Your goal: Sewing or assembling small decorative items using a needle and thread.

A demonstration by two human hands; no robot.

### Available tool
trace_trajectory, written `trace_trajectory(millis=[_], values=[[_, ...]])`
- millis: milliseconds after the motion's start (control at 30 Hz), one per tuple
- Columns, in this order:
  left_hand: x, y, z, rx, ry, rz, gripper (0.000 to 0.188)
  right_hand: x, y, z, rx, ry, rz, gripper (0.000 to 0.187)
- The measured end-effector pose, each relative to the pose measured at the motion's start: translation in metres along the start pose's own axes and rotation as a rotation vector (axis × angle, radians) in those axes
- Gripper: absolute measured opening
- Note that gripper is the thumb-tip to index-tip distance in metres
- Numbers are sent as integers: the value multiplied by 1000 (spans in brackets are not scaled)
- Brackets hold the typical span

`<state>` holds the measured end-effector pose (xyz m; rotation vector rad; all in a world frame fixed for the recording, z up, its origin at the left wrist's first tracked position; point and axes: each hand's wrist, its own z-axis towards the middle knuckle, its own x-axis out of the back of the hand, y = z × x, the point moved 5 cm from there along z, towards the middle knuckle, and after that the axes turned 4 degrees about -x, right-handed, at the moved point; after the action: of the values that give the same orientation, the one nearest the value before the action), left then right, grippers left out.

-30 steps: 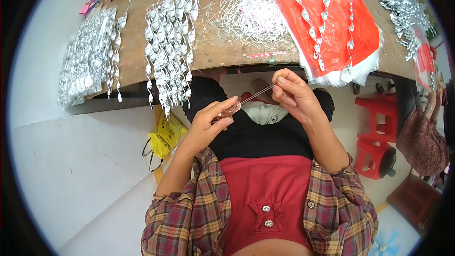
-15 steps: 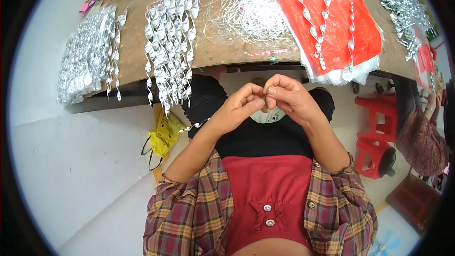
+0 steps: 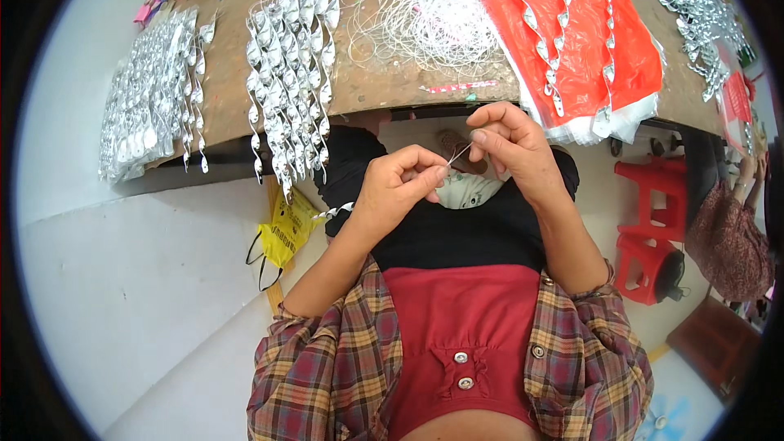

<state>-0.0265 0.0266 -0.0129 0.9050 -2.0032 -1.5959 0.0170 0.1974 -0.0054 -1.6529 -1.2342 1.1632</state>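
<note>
Above my lap, a thin pale string [image 3: 459, 155] runs taut between my two hands. My left hand [image 3: 398, 185] pinches one end between thumb and forefinger. The other end is pinched by my right hand [image 3: 516, 147], held a little higher and farther out. A short silver twisted strip [image 3: 335, 211] shows beside my left wrist; whether it is joined to the string is hidden. On the table edge beyond my hands lies a loose tangle of white string [image 3: 449, 20]. Silver twisted strips [image 3: 290, 73] hang in a row over the edge to its left.
More silver strips lie bundled in clear plastic [image 3: 143, 106] at the far left. A red plastic sheet [image 3: 580, 41] carries several strips. Beneath the brown table [image 3: 367, 86] are a yellow bag [image 3: 286, 233] and red stools [image 3: 653, 196]. Another person's patterned sleeve [image 3: 727, 237] shows at right.
My hands were close together and have drawn apart, the right moving up and to the right. The string between them now shows.
</note>
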Motion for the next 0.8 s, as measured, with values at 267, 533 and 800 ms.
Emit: trace_trajectory(millis=[267, 533, 800], values=[[6, 0, 6, -19, 135, 4, 11, -22, -38, -20, 601, 223, -859, 20], [-2, 9, 0, -102, 151, 23, 10, -37, -24, -16, 661, 153, -1096, 16], [-4, 5, 0, -142, 132, -48, 15, -26, 5, -5, 41, 23, 127, 5]])
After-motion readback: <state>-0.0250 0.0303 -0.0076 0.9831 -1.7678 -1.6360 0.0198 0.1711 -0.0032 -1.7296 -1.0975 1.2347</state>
